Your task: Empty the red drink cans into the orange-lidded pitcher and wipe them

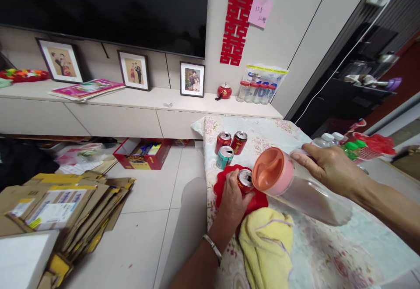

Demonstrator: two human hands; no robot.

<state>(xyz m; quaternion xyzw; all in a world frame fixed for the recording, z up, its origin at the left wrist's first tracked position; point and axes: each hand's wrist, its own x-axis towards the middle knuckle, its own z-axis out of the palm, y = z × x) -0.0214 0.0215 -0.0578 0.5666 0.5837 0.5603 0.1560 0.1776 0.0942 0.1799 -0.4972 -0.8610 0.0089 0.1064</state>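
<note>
My left hand (pixel 233 197) is wrapped round a red drink can (pixel 245 181), which stands upright over a red scalloped plate (pixel 222 178). In my right hand (pixel 323 166) is the handle of a clear pitcher (pixel 306 195) with an orange-pink lid (pixel 271 170). The pitcher is tilted, its lid end close to the can's open top. Whether liquid is flowing cannot be made out. Just beyond the plate stand a green can (pixel 225 157), a red can (pixel 223 142) and a dark red can (pixel 239 142). A yellow towel (pixel 267 245) lies beside my left wrist.
A flowered tablecloth (pixel 341 254) covers the table. At its right are bottles with green caps (pixel 352 148) and a red basket (pixel 374 146). Flattened cardboard boxes (pixel 72 210) and a red carton (pixel 142 160) sit on the floor. Behind, a low cabinet (pixel 124 118) holds picture frames and jars.
</note>
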